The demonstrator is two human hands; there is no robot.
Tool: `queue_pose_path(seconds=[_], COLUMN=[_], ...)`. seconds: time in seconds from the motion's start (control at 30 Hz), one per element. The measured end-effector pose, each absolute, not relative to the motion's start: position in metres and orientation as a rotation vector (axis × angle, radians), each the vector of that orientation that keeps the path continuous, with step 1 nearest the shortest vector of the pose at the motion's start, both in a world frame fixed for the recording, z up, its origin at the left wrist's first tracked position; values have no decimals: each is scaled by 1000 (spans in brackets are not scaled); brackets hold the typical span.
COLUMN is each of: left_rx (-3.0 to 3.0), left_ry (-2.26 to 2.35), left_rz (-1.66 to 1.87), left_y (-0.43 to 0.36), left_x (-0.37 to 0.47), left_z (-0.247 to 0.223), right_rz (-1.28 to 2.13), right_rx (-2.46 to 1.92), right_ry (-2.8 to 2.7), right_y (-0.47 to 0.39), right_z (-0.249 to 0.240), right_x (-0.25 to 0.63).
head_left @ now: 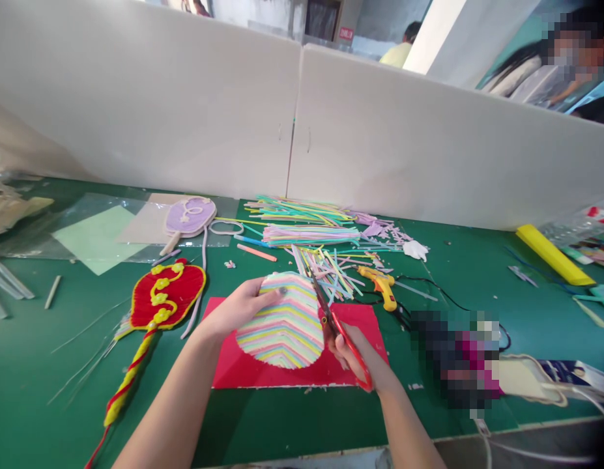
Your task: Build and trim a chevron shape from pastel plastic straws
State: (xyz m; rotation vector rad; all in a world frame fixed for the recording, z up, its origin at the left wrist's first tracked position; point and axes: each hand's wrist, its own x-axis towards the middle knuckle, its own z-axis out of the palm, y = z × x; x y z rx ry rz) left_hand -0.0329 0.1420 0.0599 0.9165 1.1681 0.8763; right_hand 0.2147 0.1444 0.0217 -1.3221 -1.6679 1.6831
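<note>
My left hand (250, 305) grips the upper left edge of a rounded panel (282, 332) striped in pastel chevrons, thumb on top. Red-handled scissors (353, 355) are in my right hand (358, 352), their dark blades pointing up along the panel's right edge. How far the blades are parted is hard to make out. Beneath the panel lies a red sheet (302, 378) on the green table. To the left rests a red fan (144, 296) with yellow flowers and a handle wrapped in yellow and red.
Bundles of pastel pipe cleaners (311, 234) and cut pieces (331, 270) lie beyond the panel. A yellow glue gun (380, 283) with a black cord sits to the right. A purple fan (190, 215) lies at back left. A white partition (184, 104) borders the table; people are behind it.
</note>
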Motion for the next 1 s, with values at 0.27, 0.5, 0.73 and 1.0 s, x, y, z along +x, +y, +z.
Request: queue_pose_path(seconds=[0.27, 0.5, 0.73, 1.0], left_rx=[962, 976, 1005, 988], left_ry=[1173, 1148, 1179, 1163], left_rz=[825, 838, 831, 843], left_y=[141, 140, 141, 141], left_x=[-31, -29, -29, -29], left_z=[65, 60, 58, 57], right_rz=[1745, 1749, 1749, 1823], right_rx=[-1304, -1272, -1234, -1309], right_ry=[-1626, -1659, -1771, -1605], right_y=[145, 142, 142, 142], right_z=[21, 20, 26, 29], right_x=[216, 217, 219, 216])
